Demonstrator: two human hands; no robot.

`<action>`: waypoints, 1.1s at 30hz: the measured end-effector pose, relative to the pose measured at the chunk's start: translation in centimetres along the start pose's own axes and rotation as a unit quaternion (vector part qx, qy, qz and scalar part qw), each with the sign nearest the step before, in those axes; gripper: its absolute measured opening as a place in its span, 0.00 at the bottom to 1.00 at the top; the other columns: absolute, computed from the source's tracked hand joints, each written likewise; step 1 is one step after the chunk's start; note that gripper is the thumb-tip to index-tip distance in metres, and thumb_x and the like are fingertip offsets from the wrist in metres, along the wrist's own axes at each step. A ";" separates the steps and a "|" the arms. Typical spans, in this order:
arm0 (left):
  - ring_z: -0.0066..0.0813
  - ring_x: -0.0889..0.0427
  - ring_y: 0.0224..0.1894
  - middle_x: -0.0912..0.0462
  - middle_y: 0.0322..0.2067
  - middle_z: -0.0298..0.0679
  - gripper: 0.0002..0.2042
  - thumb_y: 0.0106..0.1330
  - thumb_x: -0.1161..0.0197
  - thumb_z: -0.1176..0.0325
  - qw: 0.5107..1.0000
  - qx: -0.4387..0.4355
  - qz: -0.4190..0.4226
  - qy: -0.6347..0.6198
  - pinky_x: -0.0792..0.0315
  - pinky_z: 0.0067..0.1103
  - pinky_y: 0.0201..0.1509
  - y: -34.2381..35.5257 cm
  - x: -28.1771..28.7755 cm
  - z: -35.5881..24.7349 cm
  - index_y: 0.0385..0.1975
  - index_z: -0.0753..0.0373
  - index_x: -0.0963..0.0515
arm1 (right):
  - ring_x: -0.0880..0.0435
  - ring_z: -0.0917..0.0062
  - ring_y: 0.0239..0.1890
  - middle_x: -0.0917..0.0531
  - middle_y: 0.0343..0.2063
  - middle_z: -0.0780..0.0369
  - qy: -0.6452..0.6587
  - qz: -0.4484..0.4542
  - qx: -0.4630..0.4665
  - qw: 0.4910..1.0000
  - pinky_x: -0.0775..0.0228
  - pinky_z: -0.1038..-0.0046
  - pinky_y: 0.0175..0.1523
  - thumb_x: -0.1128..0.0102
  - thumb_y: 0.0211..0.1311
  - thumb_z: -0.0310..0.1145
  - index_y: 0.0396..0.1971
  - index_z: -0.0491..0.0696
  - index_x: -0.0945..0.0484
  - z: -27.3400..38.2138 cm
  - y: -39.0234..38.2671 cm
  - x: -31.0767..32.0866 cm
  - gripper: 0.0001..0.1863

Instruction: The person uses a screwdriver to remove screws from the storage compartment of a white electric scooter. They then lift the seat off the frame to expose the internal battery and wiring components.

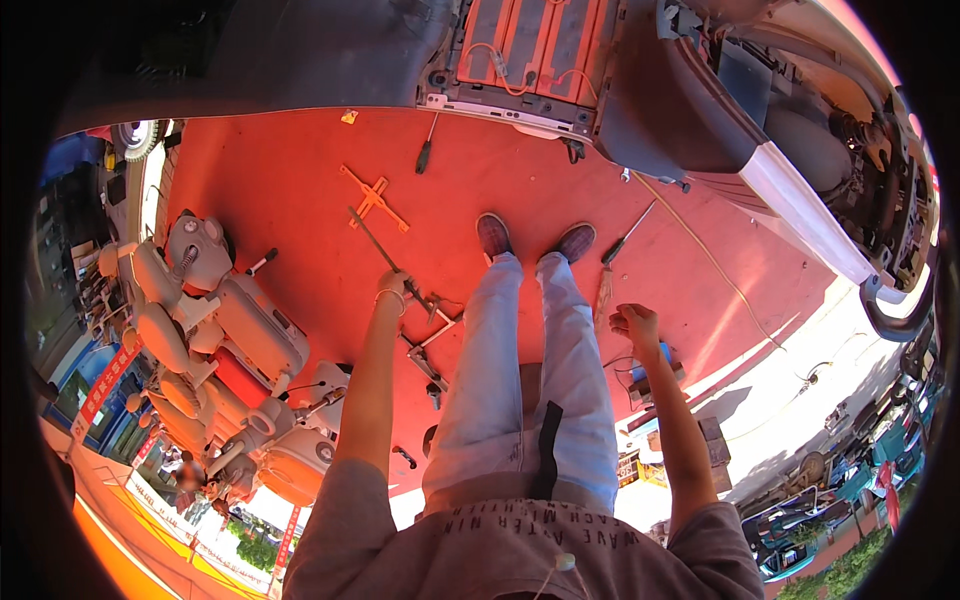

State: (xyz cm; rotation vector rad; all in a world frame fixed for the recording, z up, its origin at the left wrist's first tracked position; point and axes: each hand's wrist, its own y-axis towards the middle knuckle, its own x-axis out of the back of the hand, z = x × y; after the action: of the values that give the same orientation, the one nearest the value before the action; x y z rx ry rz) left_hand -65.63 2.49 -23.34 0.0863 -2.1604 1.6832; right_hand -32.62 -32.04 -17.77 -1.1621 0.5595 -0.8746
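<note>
My left hand (393,283), with a band at the wrist, is closed around a long dark metal bar (369,236). The bar slants over the red floor, its upper end near an orange cross-shaped frame (373,197). Below that hand lie metal tool pieces (437,335) beside my leg. My right hand (636,325) is raised to the right of my legs with its fingers curled in. What it holds, if anything, does not show. Past it lies a long tool with a dark handle (613,250) and thin shaft.
Ahead stands a stripped car body (510,115) with an opened orange-lined section (535,45). A screwdriver (424,155) lies near its edge. Removed car seats (260,320) are piled at left. A cable or hose (705,255) crosses the red floor (290,190) at right.
</note>
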 end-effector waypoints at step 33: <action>0.21 0.26 0.26 0.20 0.26 0.37 0.09 0.54 0.38 0.68 0.940 -0.160 0.031 0.299 0.31 0.21 0.28 -3.3 17.1 20.4 0.26 0.69 0.24 | 0.30 0.87 0.19 0.25 0.18 0.66 -0.112 -0.028 0.115 0.987 0.39 0.84 0.24 0.36 0.44 0.20 0.33 0.38 0.25 -10.1 -9.1 -0.6 0.13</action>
State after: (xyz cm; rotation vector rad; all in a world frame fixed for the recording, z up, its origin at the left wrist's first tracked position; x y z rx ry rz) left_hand -85.89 -14.39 -18.37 -0.5213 -1.9287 1.1563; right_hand -43.48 -38.32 -12.50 -1.0521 0.2358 -0.8196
